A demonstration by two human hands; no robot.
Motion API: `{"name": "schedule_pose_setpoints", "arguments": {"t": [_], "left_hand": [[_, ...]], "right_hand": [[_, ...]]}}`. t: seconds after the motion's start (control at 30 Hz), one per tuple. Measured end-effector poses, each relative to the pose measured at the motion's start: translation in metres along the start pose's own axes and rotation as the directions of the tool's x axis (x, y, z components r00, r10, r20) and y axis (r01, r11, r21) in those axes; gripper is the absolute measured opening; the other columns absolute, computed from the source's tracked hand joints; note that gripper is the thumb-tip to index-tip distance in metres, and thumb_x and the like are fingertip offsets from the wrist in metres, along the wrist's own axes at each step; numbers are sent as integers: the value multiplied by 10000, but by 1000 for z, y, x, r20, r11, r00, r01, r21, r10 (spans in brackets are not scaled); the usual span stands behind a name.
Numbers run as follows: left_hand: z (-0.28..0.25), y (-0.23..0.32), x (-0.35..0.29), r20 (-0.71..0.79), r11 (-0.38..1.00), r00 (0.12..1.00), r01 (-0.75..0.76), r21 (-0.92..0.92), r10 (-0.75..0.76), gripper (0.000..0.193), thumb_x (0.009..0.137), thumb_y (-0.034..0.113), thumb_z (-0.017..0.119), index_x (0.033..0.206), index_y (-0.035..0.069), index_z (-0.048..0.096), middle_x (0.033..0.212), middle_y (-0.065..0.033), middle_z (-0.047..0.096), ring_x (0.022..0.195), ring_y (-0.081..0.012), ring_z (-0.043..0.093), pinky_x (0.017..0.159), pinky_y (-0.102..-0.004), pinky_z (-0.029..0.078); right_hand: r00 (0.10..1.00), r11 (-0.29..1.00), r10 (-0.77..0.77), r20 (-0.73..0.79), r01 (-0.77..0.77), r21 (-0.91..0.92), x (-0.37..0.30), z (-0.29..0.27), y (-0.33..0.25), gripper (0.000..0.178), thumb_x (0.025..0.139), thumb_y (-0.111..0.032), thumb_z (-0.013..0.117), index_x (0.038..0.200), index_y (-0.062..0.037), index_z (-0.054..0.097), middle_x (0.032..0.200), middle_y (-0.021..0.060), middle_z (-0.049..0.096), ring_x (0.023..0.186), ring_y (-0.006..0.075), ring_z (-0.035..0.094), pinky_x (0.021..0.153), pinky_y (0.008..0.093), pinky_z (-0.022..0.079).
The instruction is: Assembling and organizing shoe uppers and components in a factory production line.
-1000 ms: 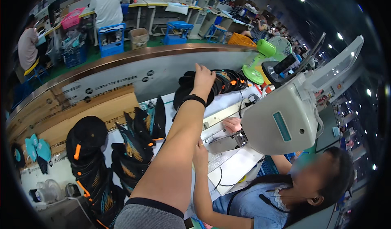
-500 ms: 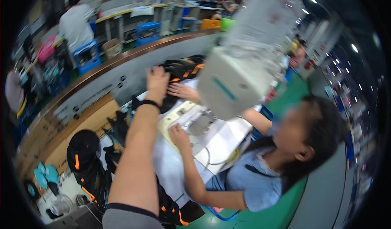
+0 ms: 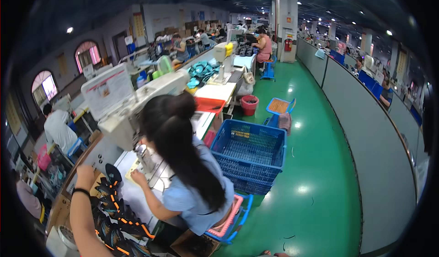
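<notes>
My left hand [image 3: 86, 175], with a black band on the wrist, is raised at the lower left, beside a bench partition. Its fingers are small and blurred, so their closure is unclear. Just right of it and of my forearm lies a row of black shoe uppers [image 3: 116, 206] with orange tabs. I cannot tell whether the hand touches them. My right hand is out of sight. A co-worker in a blue top sits close by at a sewing machine [image 3: 120, 128]; the co-worker's hand [image 3: 138, 178] rests on the white worktop by the machine's needle area.
Behind the co-worker stand stacked blue crates [image 3: 249, 163] on the green floor [image 3: 315, 165]. A red tray [image 3: 210, 105] sits on the bench, with a red bucket [image 3: 249, 105] and a stool [image 3: 278, 106] beyond. A grey partition [image 3: 366, 133] runs along the right.
The view has swung right and up, bringing the aisle and crates in. My left hand has left the black bundle beyond the machine, where it lay beside the co-worker's hand.
</notes>
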State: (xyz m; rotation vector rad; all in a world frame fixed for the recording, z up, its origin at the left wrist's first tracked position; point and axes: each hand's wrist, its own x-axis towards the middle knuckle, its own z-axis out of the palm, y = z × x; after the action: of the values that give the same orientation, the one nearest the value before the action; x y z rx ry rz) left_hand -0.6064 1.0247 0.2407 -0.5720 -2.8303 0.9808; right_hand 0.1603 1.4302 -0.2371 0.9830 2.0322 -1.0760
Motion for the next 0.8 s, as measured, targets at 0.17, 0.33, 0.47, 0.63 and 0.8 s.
{"name": "schedule_pose_setpoints", "arguments": {"t": [0.17,0.33,0.47,0.63,0.8], "left_hand": [[-18,300,-246,122,923,955,-222,-314,271,229,837,220,610,992,67,682,949,-146,677,893,-307,654,747,-400,527],[-42,454,-298,185,622,760,-337,-707,623,247,864,217,596,1041,58,665,992,-170,662,926,-327,636,770,-393,514],[-67,526,-270,113,254,462,-256,-933,880,262,885,214,585,1079,50,650,1026,-190,650,953,-344,622,787,-388,503],[-158,640,-232,-97,68,316,-472,-879,944,392,866,323,576,1134,40,618,1089,-195,646,995,-346,622,840,-436,490],[-270,785,-138,-122,91,292,-621,-778,949,311,851,277,584,1043,49,675,1025,-214,660,982,-368,622,843,-441,474]], "right_hand": [[998,991,52,37,-47,-122,59,-82,85,447,810,-476,571,1022,-93,661,1005,133,679,884,266,649,736,429,522],[935,968,-243,-259,217,-125,84,-187,37,462,859,-455,564,1103,-71,643,1080,164,654,1033,359,598,884,442,484],[833,855,-519,-191,504,-122,79,-275,-12,464,884,-420,564,1199,-79,577,1061,169,661,994,349,621,865,429,495],[825,846,-530,-196,532,-45,80,-402,55,457,892,-388,582,1229,-80,553,1051,168,665,974,335,635,850,399,506],[728,975,189,-659,-58,215,83,-495,297,425,829,-362,604,1136,-70,622,1036,164,668,960,340,630,827,400,511]]}}
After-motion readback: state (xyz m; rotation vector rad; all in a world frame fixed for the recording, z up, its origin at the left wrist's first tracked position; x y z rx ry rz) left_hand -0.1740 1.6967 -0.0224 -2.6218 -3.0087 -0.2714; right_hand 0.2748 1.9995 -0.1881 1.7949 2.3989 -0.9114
